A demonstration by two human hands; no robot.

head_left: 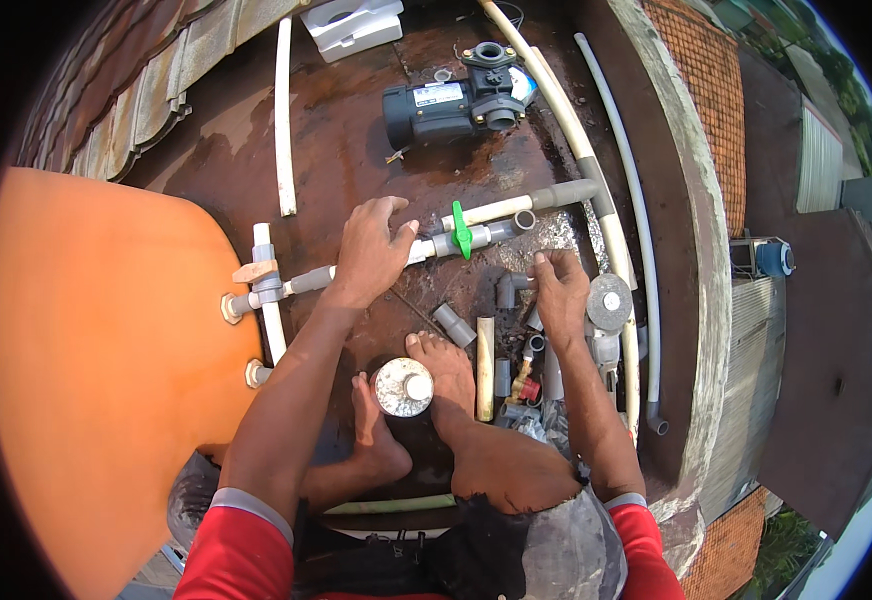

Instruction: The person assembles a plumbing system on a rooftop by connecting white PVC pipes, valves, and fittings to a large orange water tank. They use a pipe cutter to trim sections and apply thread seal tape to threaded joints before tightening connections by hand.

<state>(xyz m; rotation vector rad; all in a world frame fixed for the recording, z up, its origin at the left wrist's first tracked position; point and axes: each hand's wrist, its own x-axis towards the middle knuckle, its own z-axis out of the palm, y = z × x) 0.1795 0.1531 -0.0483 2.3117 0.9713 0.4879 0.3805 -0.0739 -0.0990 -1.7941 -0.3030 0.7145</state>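
My left hand [371, 250] rests on a horizontal white and grey pipe run [306, 280] that leaves the big orange tank [96, 370] and carries a valve with a green handle [462, 232]. The fingers wrap the pipe just left of that valve. My right hand [558, 290] is lower right, fingers closed on a small grey pipe elbow [509, 288] on the wet surface. Loose grey fittings [453, 325] and a short cream pipe piece [484, 368] lie between the hands and my bare feet [436, 380].
A dark water pump [456, 105] sits at the top. Long white pipes [283, 115] and a curved pipe [596, 190] run beside the low concrete wall [696, 230]. A round white cap [404, 387] stands by my feet. Rooftops lie far below on the right.
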